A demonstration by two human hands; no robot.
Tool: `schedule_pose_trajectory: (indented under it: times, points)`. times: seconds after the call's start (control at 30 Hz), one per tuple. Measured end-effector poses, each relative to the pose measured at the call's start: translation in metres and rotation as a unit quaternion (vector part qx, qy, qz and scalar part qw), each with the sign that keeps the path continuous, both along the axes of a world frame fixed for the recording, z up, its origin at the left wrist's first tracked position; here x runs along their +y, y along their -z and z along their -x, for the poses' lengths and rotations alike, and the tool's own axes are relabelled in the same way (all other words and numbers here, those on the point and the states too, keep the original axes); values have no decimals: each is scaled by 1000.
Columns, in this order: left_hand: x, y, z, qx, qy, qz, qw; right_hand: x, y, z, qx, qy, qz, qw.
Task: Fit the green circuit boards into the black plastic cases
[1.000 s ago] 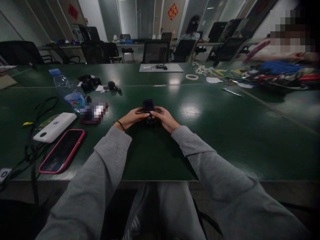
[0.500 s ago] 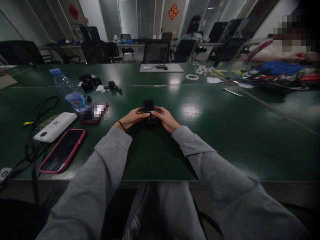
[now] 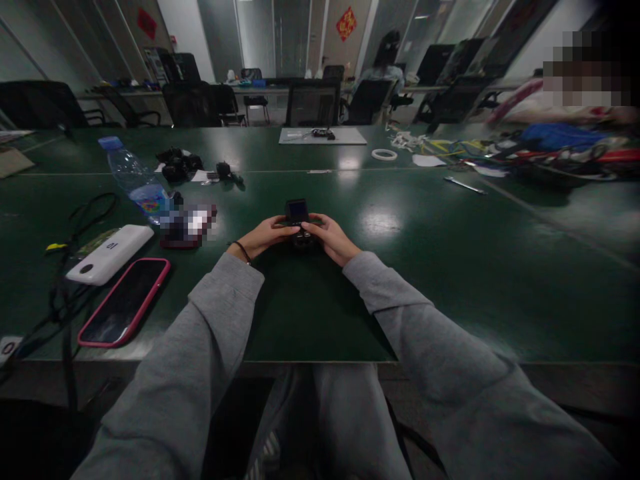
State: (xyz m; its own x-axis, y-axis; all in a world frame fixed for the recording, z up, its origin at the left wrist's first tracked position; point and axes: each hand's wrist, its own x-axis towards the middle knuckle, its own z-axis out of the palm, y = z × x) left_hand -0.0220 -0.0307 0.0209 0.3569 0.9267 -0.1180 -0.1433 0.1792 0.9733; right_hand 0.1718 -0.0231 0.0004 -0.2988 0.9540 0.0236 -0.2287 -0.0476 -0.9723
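A small black handheld device with a dark screen and buttons (image 3: 299, 212) is held upright between my hands over the middle of the table. My left hand (image 3: 264, 237) wraps its left side, thumb lying across the front by the buttons; a dark band circles that wrist. From the other side my right hand (image 3: 332, 238) grips it, with the thumb on its face near the left thumb. The fingers behind the device are mostly hidden. Its exact kind is too small to make out.
On the left of the green table (image 3: 450, 280) lie a pink-cased phone (image 3: 125, 301), a white power bank (image 3: 111, 255), a plastic bottle (image 3: 133, 177) and black straps. Cables (image 3: 465, 150) pile up at the back right near a seated person (image 3: 550, 103). A pen-like metal rod (image 3: 465, 185) lies nearer.
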Motion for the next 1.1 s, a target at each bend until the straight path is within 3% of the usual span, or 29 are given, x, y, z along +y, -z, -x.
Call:
schedule_pose_trajectory:
  times: [0.6, 0.8, 1.1]
  points:
    - [-1, -1, -1, -11, -3, -6, 1000, -2, -2, 1, -6, 9, -5, 1000]
    - [5, 7, -7, -31, -43, -1, 999, -5, -4, 2, 3, 18, 4, 1000]
    - [-5, 1, -25, -158, -24, 110, 981, -21, -9, 20, 55, -9, 35, 998]
